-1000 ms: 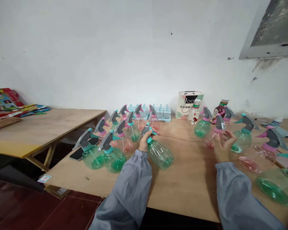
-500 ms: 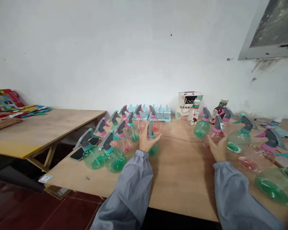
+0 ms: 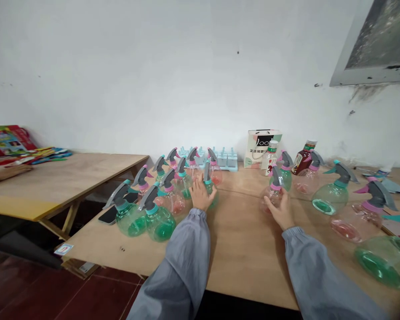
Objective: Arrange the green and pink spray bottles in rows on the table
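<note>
My right hand (image 3: 282, 211) is wrapped round the right side of a pink spray bottle (image 3: 269, 200) with a grey trigger head and pink collar. My left hand (image 3: 202, 195) has its fingers spread beside a green spray bottle (image 3: 214, 201) with a teal collar. Its thumb overlaps that bottle's front, and whether it touches is hard to tell. Left of this hand stand several more spray bottles, including a pink one (image 3: 176, 202) and a green one (image 3: 160, 224). Each holds some coloured matter low inside.
Right of my right hand stand a clear green spray bottle (image 3: 330, 198) and a pink one (image 3: 356, 220). Behind are a paper bag (image 3: 253, 149), a dark drink bottle (image 3: 302, 162) and light-blue moulds (image 3: 228, 161). A phone (image 3: 108, 215) lies left. Another table (image 3: 86, 171) stands farther left.
My right hand has moved left with the pink spray bottle. My left hand has loosened from round the green bottle's head, and its fingers now lie lower and spread to the left.
</note>
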Tool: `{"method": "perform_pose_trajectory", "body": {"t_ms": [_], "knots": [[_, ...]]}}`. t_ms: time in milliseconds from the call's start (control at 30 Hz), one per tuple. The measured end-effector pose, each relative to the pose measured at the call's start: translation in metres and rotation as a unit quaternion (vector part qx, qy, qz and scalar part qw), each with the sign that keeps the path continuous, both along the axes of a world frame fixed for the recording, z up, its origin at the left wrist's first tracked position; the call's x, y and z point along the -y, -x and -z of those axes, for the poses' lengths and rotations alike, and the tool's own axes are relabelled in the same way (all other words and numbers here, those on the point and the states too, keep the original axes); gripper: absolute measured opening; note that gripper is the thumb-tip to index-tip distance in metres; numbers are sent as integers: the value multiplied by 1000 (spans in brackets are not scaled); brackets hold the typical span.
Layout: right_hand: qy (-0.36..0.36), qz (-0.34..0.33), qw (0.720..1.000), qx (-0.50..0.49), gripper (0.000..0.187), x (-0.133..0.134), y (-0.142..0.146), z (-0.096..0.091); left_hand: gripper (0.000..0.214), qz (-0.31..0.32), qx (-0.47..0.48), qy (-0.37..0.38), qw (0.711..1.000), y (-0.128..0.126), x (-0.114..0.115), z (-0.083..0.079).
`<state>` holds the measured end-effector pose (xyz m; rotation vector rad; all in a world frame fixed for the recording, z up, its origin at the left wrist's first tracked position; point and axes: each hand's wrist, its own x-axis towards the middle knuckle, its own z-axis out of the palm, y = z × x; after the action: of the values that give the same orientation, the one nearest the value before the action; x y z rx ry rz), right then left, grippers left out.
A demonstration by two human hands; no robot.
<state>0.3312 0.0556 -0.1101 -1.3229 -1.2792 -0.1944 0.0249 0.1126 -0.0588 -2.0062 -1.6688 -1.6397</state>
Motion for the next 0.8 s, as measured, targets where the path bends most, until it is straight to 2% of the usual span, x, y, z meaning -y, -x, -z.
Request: {"method": "perform_pose_trajectory", "body": {"t_ms": [100, 200, 333, 400, 467, 567, 633, 700, 800], "knots": [[11, -46, 999, 6, 83, -1, 4, 6, 76, -17, 14, 13, 1000, -6, -7, 1], [20, -82, 996, 26, 77, 1, 12, 9, 88, -22, 31, 17, 999, -9, -12, 1], [20, -106, 992, 59, 72, 9, 27, 5, 99, -24, 53, -9, 998, -6, -6, 1], [2, -105, 990, 91, 71, 15, 36, 0, 100, 33, 67, -42, 996, -6, 4, 0], [-20, -107, 985, 131, 70, 23, 47, -5, 99, 148, 73, -69, 984, -12, 17, -1], [-47, -126, 968, 211, 68, 35, 67, -9, 102, 348, 90, -55, 932, -30, 41, -5], [-61, -139, 954, 260, 68, 42, 80, -9, 105, 434, 127, -21, 892, -43, 56, -9], [-67, -159, 941, 289, 71, 44, 88, -9, 97, 459, 185, 4, 869, -52, 66, -15], [-51, -190, 936, 292, 76, 39, 81, -10, 76, 421, 272, 24, 865, -52, 69, -21]]}}
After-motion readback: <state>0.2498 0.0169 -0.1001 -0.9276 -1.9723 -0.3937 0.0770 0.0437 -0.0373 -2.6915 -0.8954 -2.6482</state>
